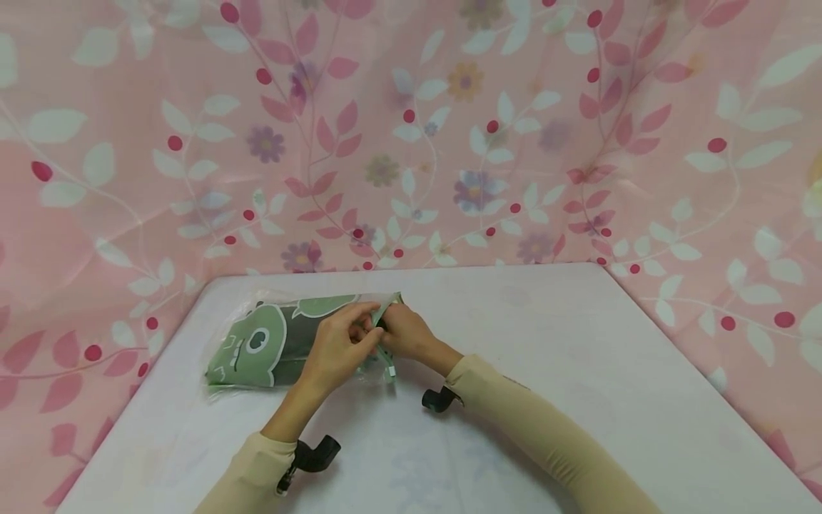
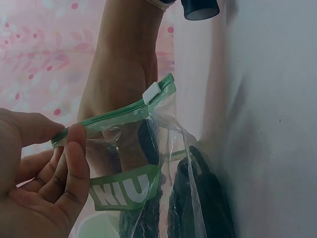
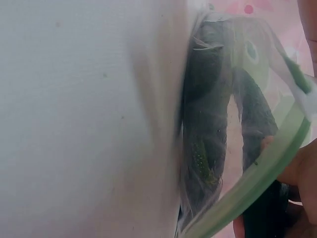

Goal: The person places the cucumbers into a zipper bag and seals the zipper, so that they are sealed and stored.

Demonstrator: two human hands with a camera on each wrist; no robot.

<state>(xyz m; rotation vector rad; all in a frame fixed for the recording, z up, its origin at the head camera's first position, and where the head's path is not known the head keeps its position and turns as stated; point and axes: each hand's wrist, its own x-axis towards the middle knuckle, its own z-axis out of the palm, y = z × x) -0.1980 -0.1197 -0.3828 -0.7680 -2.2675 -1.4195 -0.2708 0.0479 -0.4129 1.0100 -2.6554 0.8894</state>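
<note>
A clear zip bag [image 1: 247, 357] with a green cartoon print lies on the table, its mouth toward the right. My left hand [image 1: 335, 350] pinches the bag's green zip edge [image 2: 111, 115] between thumb and fingers; a white slider [image 2: 151, 92] sits near the strip's far end. At the opening, my right hand [image 1: 409, 333] reaches in past the zip edge. In the right wrist view its fingers curl round a dark green cucumber [image 3: 262, 215], partly hidden by the strip. Another cucumber [image 3: 204, 104] shows through the clear plastic beside it.
The white table [image 1: 546, 343] extends to the right and in front of the bag. A pink floral curtain [image 1: 449, 178] hangs behind and at both sides. Black wrist cameras [image 1: 317, 455] stick out from both sleeves.
</note>
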